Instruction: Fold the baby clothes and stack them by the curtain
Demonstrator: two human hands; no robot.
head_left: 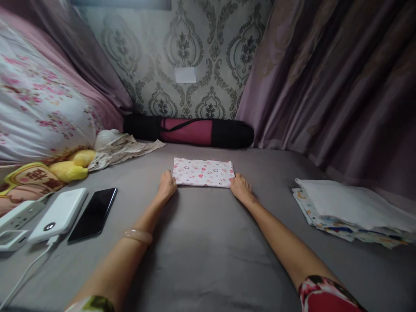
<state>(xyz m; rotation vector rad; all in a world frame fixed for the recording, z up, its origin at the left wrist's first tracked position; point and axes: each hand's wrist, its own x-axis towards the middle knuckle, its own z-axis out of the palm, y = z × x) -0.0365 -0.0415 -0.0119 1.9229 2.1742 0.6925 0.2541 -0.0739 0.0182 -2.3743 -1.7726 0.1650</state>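
A white cloth with small pink and red prints lies folded into a flat rectangle on the grey bedsheet. My left hand is closed at its left short edge, fingers curled around the near-left corner. At the opposite end my right hand grips the near-right corner, with its fingers bent in. The fingertips of both hands are partly hidden. The cloth's near edge runs straight between the two hands.
On the right sits a stack of folded cloths. To the left are a black phone, a white power bank with a cable, a power strip and yellow plush toys. A black and maroon roll bag lies along the wall.
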